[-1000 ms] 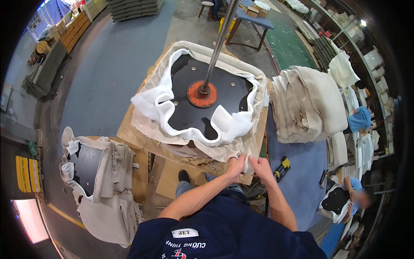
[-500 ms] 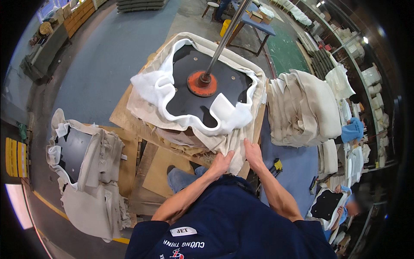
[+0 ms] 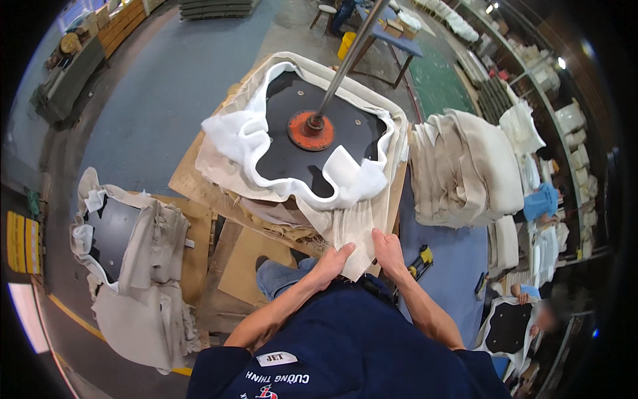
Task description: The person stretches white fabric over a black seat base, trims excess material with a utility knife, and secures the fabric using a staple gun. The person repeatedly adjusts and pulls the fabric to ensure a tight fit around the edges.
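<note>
A seat cushion with a black base board (image 3: 282, 163) lies upside down before me. A metal rod with a round orange foot (image 3: 300, 137) stands on its middle. White wadding (image 3: 249, 159) curls up around the board, inside a loose beige fabric cover (image 3: 222, 163). My left hand (image 3: 330, 266) pinches the cover's near corner flap (image 3: 355, 243) on its left edge. On the flap's right edge, my right hand (image 3: 387, 251) grips the same fabric. The flap is drawn out toward my body, between both hands.
Beige covered cushions (image 3: 465, 169) are stacked at the right on a blue table (image 3: 442, 272), with a yellow and black tool (image 3: 421, 263) nearby. More cushions (image 3: 136, 226) stand at the left. At the lower right a co-worker holds another black board (image 3: 508, 327).
Both hands have moved down toward my body, pulling the corner flap farther out and flatter. The cushion and the orange foot have hardly moved.
</note>
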Motion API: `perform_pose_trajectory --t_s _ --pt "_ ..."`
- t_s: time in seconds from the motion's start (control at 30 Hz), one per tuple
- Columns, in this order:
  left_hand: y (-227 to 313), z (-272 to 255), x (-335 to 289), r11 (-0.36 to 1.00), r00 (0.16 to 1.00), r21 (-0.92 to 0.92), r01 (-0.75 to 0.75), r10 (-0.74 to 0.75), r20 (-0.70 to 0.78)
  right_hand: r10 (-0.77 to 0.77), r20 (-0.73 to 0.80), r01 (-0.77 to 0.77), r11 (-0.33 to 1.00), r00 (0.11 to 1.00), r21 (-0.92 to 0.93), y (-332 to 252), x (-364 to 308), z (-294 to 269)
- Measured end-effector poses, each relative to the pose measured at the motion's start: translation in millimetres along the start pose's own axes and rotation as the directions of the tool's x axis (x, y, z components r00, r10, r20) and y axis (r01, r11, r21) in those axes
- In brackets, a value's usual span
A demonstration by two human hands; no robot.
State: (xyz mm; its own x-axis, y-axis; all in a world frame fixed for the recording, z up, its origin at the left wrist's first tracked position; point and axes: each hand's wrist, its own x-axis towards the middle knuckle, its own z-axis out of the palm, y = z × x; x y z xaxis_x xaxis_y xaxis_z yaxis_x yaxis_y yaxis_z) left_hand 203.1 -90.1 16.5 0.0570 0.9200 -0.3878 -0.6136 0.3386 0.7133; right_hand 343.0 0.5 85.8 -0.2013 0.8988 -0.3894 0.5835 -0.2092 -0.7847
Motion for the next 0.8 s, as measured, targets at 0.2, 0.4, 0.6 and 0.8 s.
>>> perform_pose_trajectory --t_s 0.2,0.4,0.6,0.8 --pt "32 0 4 0.838 0.978 0.504 0.207 -0.197 -0.075 0.397 0.399 -0.550 0.719 0.827 0.425 -4 -16 10" --pt "15 3 11 0.912 0.981 0.363 0.192 -0.178 -0.070 0.383 0.468 -0.593 0.645 0.796 0.482 4 -19 0" --pt "40 35 20 0.884 0.872 -0.324 0.337 -0.423 -0.247 0.119 0.323 -0.212 0.939 0.939 0.270 28 -27 -30" --pt "-1 39 15 0.966 0.854 0.253 0.055 0.086 -0.513 0.044 0.371 -0.230 0.850 0.928 0.474 59 -25 -28"
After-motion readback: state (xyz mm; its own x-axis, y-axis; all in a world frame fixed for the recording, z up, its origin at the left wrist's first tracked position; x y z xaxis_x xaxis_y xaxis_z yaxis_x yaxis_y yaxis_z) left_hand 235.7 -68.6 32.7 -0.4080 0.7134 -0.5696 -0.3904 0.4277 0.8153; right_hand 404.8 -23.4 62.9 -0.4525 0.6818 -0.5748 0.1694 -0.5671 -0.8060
